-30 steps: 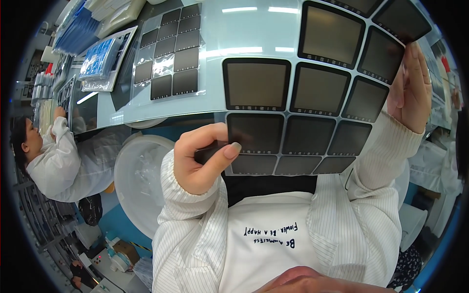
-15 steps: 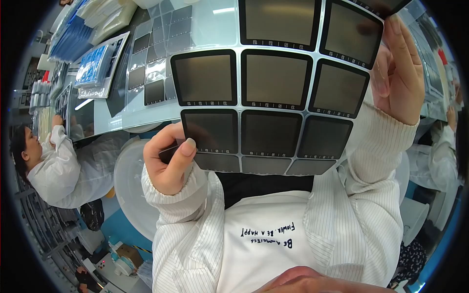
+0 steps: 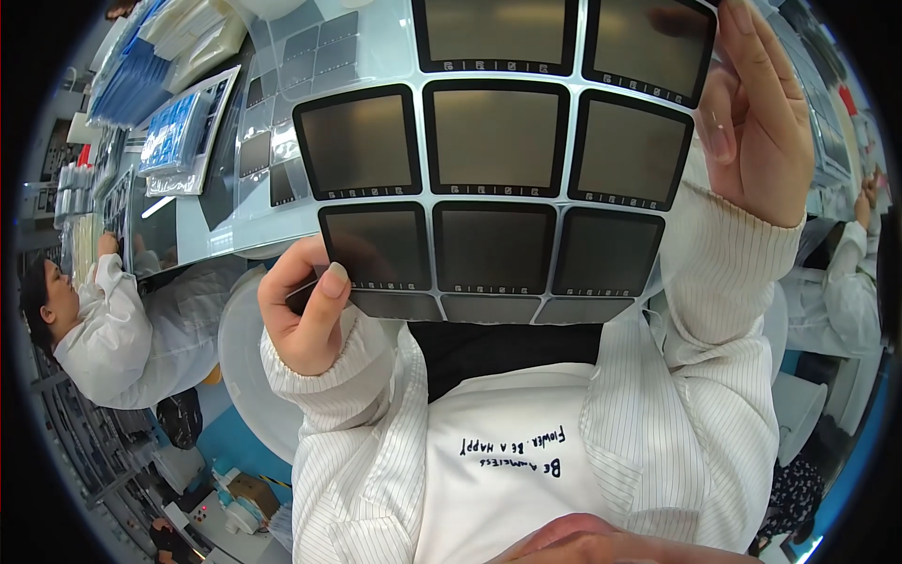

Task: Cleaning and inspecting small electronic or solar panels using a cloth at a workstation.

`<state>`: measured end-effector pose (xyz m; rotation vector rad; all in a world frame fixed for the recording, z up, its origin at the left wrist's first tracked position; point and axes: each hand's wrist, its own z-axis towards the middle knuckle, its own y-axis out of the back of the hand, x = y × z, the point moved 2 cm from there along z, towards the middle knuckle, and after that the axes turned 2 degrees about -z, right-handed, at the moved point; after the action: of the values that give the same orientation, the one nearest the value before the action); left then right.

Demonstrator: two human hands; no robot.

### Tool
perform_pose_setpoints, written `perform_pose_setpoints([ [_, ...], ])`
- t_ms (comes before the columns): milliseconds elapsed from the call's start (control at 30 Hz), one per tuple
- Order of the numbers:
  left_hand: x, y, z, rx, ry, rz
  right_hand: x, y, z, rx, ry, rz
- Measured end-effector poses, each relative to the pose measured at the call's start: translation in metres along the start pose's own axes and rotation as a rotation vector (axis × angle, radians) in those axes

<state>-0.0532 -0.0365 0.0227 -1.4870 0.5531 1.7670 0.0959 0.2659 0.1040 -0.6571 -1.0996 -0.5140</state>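
A large clear sheet bearing rows of dark, black-framed rectangular panels [image 3: 495, 138] is held up in front of me. My left hand [image 3: 308, 305] pinches its lower left edge, the thumb on the near face. At the upper right edge, my right hand [image 3: 759, 122] grips the sheet, its fingertips near the corner. The sheet is tilted, and its far end runs out at the top of the picture. Light glints off the upper panels.
Beyond the sheet is a glass-topped table [image 3: 202, 230] with another panel sheet [image 3: 305, 61] on it. Blue-and-white packets [image 3: 176, 132] and stacked blue and cream film sheets [image 3: 155, 56] lie at its left. Another person [image 3: 103, 320] sits to the left; a white-sleeved person [image 3: 836, 291] is at the right.
The sheet has shifted left and slightly up, both hands moving with it. Their hold on it looks the same.
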Motion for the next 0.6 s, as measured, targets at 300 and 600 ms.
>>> perform_pose_setpoints([
  [300, 0.001, 0.000, 0.003, -0.056, -0.016, -0.083, -0.002, -0.044, 0.000, -0.133, -0.068, -0.028],
  [600, 0.001, -0.002, 0.001, -0.009, 0.083, -0.055, 0.013, -0.038, 0.019, -0.160, 0.056, -0.040],
])
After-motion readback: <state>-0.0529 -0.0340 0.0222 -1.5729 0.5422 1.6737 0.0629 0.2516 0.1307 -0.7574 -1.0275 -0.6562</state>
